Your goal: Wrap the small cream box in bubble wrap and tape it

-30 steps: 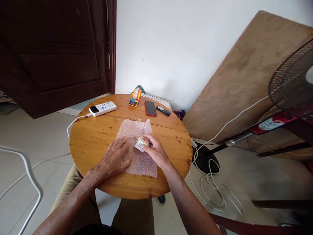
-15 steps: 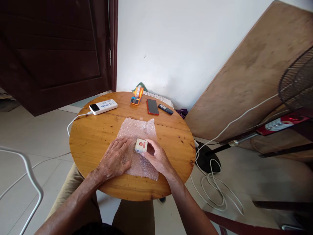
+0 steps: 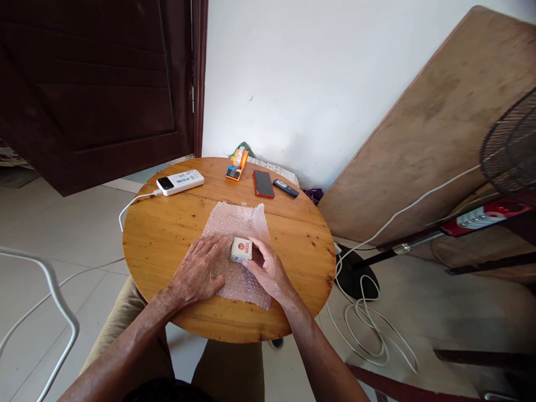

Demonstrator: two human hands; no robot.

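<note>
A sheet of bubble wrap (image 3: 237, 223) lies spread on the round wooden table (image 3: 167, 234). A small white box with a red mark (image 3: 241, 249) rests on the sheet. My right hand (image 3: 270, 271) grips the box at its right side with thumb and fingers. My left hand (image 3: 196, 271) lies flat and open on the bubble wrap just left of the box, pressing the sheet down.
At the table's far side lie a white power bank (image 3: 181, 182) with a cable, an orange tape dispenser (image 3: 237, 165), a red phone (image 3: 263, 183) and a small dark device (image 3: 286, 188). A wooden board (image 3: 419, 134) leans on the wall; a fan (image 3: 508, 151) and coiled cable (image 3: 368, 324) are at right.
My right hand has lowered the box from a tilted hold down flat onto the bubble wrap. The left hand stays flat on the sheet.
</note>
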